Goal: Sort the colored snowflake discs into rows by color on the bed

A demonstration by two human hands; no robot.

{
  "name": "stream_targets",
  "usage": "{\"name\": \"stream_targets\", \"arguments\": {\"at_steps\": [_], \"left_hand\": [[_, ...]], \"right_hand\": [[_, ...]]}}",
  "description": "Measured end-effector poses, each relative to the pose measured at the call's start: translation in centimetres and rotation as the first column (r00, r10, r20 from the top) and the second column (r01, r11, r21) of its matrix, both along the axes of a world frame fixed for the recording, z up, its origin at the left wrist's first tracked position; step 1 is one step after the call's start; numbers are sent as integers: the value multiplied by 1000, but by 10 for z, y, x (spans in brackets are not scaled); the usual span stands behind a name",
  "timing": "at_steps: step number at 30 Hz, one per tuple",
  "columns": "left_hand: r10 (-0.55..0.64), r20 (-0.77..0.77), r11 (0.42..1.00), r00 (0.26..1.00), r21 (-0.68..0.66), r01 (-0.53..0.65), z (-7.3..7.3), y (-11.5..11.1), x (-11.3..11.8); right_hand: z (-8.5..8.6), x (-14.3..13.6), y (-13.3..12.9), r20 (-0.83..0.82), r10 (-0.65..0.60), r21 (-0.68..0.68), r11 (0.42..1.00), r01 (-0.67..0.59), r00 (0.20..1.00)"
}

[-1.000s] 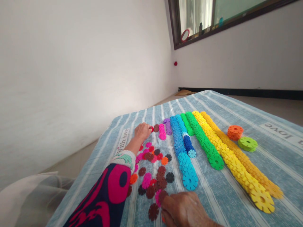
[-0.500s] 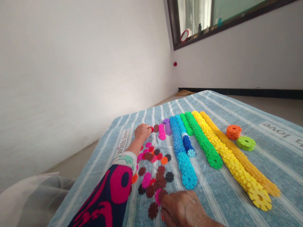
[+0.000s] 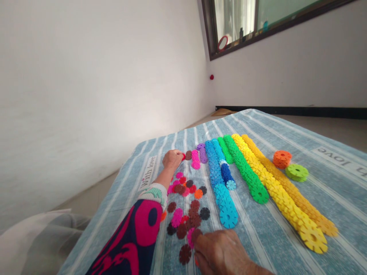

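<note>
My left hand (image 3: 172, 158) reaches to the far side of the cloth, its fingers closed on a red disc (image 3: 184, 156) beside a small brown stack (image 3: 188, 155). Near the bottom of the view my right hand (image 3: 222, 250) is closed, its fingertips pinching a dark brown disc (image 3: 196, 235) above the loose pieces. Loose notched discs in brown, pink, red, black and orange lie scattered between the hands, among them a brown one (image 3: 185, 254). Right of the brown stack are short pink (image 3: 195, 159) and purple (image 3: 203, 154) rows.
Long overlapping rows of blue (image 3: 215, 168), green (image 3: 243, 170) and yellow (image 3: 275, 191) discs run across the striped cloth (image 3: 286, 133). Orange (image 3: 282, 159) and lime (image 3: 297, 173) stacks stand at the right. A white wall (image 3: 100, 76) rises beyond the left edge.
The view has shifted very slightly. Both hands stay in nearly the same places, with no clear change in their grip.
</note>
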State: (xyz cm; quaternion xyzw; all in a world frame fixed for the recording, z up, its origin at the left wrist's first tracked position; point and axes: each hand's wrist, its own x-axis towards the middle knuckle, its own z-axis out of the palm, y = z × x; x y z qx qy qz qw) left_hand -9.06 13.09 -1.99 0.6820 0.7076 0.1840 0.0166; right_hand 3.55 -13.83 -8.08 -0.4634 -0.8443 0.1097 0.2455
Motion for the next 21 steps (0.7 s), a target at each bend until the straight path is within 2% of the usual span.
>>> {"name": "stream_targets", "arguments": {"at_steps": [10,16,21], "left_hand": [[31,68,1000,997,2,-31,3,-1,4],[56,61,997,997,56,-60,8,0,2],[-27,23,993,999,118,24,17,0,-2]], "right_hand": [[0,1,-1,-4,4,11,1000,-4,1000],[-2,-1,0,-5,-5,17,1000,5,1000],[-2,-1,-1,-34,-8,23,1000,9,999]]}}
